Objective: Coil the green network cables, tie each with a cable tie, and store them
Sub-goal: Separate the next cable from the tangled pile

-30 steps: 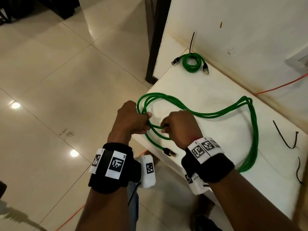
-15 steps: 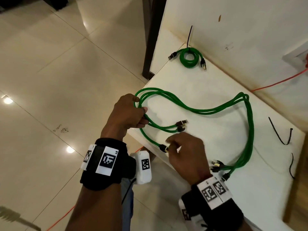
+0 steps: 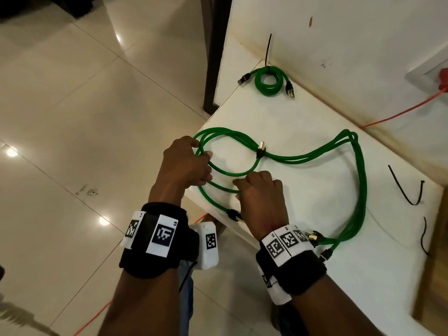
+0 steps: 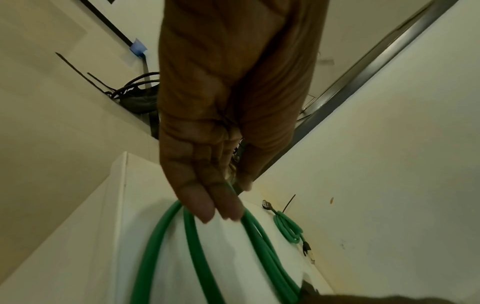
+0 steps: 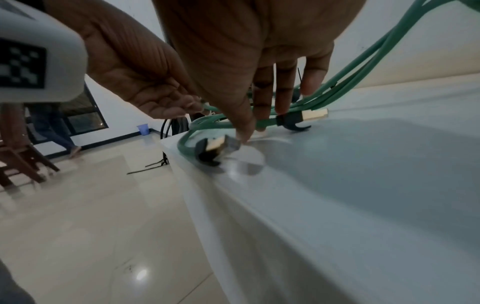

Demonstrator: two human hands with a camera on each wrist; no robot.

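Several loose green network cables point(image 3: 361, 190) lie in one long loop on the white table point(image 3: 303, 112). My left hand point(image 3: 186, 163) grips the loop's left bend at the table corner; the strands run under its fingers point(image 4: 223, 205). My right hand point(image 3: 261, 200) is just to the right, thumb and fingers point(image 5: 259, 115) pinching one strand near the front edge. That strand's plug point(image 5: 215, 148) lies at the edge by my thumb. Another plug point(image 3: 261, 147) sits on the crossing strands. A coiled, tied green cable point(image 3: 269, 81) rests in the far corner.
Two black cable ties point(image 3: 409, 190) point(image 3: 424, 236) lie loose at the table's right side. More plugs point(image 3: 312, 237) sit beside my right wristband. An orange cord point(image 3: 400, 112) runs along the back wall. Tiled floor point(image 3: 72, 117) drops away left of the table.
My right hand drew back to the plug at the front edge, then moved forward onto a strand again. The left hand kept its grip on the loop.
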